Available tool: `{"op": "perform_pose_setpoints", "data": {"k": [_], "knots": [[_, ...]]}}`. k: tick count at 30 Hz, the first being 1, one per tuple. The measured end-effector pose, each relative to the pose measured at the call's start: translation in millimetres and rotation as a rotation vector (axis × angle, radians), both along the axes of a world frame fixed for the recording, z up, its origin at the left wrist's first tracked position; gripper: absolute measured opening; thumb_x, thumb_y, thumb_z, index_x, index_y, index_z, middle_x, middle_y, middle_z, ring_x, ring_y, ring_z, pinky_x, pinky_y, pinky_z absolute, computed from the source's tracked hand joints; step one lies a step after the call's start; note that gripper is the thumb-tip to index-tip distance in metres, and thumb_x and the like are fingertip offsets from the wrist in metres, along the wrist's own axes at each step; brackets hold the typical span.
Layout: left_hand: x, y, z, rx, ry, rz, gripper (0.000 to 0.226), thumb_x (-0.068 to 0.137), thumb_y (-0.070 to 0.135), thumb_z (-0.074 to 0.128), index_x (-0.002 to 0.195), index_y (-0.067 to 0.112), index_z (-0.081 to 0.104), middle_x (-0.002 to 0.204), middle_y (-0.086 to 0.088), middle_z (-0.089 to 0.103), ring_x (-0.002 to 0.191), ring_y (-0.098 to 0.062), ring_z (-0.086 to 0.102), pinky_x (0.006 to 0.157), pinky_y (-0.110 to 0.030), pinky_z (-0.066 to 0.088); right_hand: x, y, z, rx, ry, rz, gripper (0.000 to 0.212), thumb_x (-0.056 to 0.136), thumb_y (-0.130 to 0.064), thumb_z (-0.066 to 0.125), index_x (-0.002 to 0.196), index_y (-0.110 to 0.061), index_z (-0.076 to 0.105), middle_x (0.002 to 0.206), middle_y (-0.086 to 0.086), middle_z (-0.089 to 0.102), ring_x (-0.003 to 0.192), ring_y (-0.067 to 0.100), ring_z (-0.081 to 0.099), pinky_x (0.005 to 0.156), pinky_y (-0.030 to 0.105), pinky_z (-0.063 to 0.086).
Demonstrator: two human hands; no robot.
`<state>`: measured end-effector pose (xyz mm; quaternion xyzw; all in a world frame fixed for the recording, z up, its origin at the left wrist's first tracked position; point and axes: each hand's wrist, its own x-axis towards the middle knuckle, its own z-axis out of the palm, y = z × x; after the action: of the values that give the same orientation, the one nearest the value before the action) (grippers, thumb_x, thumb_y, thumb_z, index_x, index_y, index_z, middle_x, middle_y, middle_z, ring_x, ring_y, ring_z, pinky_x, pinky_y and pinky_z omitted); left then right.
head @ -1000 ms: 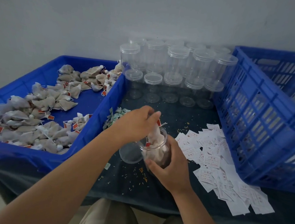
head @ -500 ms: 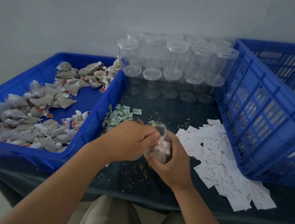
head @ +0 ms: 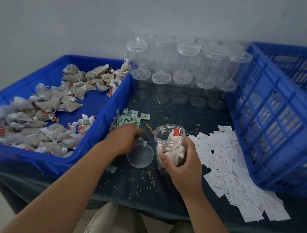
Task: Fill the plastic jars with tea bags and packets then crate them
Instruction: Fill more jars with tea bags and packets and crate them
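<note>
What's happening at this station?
A person is packing tea bags into clear jars. The right hand grips an open jar partly filled with tea bags. The left hand sits at the loose lid beside the green packets; whether it holds anything is unclear. Empty lidded jars stand at the back, and the blue crate is on the right.

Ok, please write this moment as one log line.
right hand: grips jar | jar: open, tea bags inside | left hand: at lid on table, grip unclear
</note>
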<state>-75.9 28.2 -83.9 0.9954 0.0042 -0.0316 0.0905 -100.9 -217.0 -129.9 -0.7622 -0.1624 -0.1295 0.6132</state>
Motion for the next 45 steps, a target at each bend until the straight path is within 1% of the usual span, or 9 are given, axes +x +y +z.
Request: {"op": "perform_pose_setpoints", "data": {"k": [7,15,19,22,26,31,38,42,45], "knots": [[20,12,-8,-0.13,0.058,0.02,0.01,0.096,0.028,0.075,0.09,0.036,0.074,0.094,0.015,0.07,0.091,-0.011,0.066,0.076,-0.029,0.051,2,-1,-2,-0.005,0.01,0.002,0.074,0.079,-0.06,0.084,0.137,-0.023,0.058,0.123,-0.016,0.071,0.114,0.006,0.07,0.091,0.033,0.062],[-1,-10,32,-0.604,-0.335,0.21,0.009,0.092,0.047,0.078,0.09,0.039,0.074,0.082,0.019,0.074,0.072,0.003,0.067,0.062,-0.015,0.051,-5,-10,5,0.063,0.012,0.077,0.083,0.074,-0.053,0.093,0.144,-0.041,0.049,0.135,-0.02,0.063,0.127,0.008,0.063,0.097,0.016,0.053],[-29,-52,77,-0.789,-0.259,-0.112,0.022,0.08,0.065,0.078,0.091,0.046,0.079,0.086,0.019,0.076,0.071,0.001,0.068,0.062,-0.012,0.051,-11,-35,-1,0.049,0.009,0.085,0.085,0.074,-0.049,0.095,0.142,-0.044,0.044,0.135,-0.018,0.06,0.124,0.012,0.065,0.088,0.017,0.058],[-30,-85,75,-0.641,-0.211,-0.257,0.009,0.085,0.055,0.078,0.085,0.047,0.081,0.098,0.023,0.071,0.09,0.003,0.068,0.075,-0.01,0.048,-18,-50,-2,0.083,-0.001,0.063,0.087,0.076,-0.055,0.093,0.146,-0.038,0.043,0.137,-0.015,0.059,0.124,0.018,0.065,0.085,0.022,0.062],[-13,-101,52,-0.833,-0.312,-0.025,0.013,0.1,0.037,0.07,0.104,0.036,0.083,0.088,0.022,0.071,0.077,0.005,0.064,0.068,-0.008,0.044,-22,-66,0,0.14,-0.027,-0.055,0.085,0.074,-0.064,0.09,0.144,-0.042,0.046,0.138,-0.016,0.06,0.128,0.016,0.064,0.09,0.024,0.061],[4,-107,10,-0.271,0.012,-0.093,0.027,0.1,0.033,0.068,0.127,0.032,0.072,0.118,0.012,0.073,0.108,-0.011,0.067,0.098,-0.031,0.053,-22,-79,-4,0.239,-0.003,-0.274,0.083,0.069,-0.049,0.093,0.137,-0.054,0.045,0.131,-0.026,0.061,0.123,0.005,0.067,0.09,0.02,0.06],[24,-142,-29,-0.262,-0.039,-0.12,0.066,0.092,0.064,0.069,0.152,0.048,0.047,0.124,0.002,0.057,0.115,-0.018,0.062,0.094,-0.036,0.053,-17,-80,0,0.333,0.063,-0.387,0.079,0.073,-0.054,0.086,0.139,-0.034,0.049,0.121,-0.032,0.065,0.114,-0.002,0.068,0.087,0.009,0.053],[36,-153,-31,-0.126,-0.067,-0.277,0.048,0.093,0.064,0.068,0.137,0.047,0.066,0.127,0.004,0.053,0.121,-0.023,0.046,0.102,-0.04,0.048,-18,-81,2,0.321,0.055,-0.389,0.08,0.072,-0.054,0.085,0.139,-0.028,0.052,0.119,-0.033,0.066,0.111,-0.003,0.068,0.085,0.009,0.053],[34,-152,-36,-0.125,-0.202,-0.314,0.033,0.094,0.061,0.067,0.116,0.04,0.08,0.121,0.011,0.063,0.113,-0.018,0.05,0.092,-0.036,0.049,-20,-80,3,0.278,0.044,-0.38,0.076,0.072,-0.056,0.085,0.136,-0.034,0.05,0.12,-0.034,0.064,0.111,-0.006,0.067,0.085,0.007,0.051]]}}
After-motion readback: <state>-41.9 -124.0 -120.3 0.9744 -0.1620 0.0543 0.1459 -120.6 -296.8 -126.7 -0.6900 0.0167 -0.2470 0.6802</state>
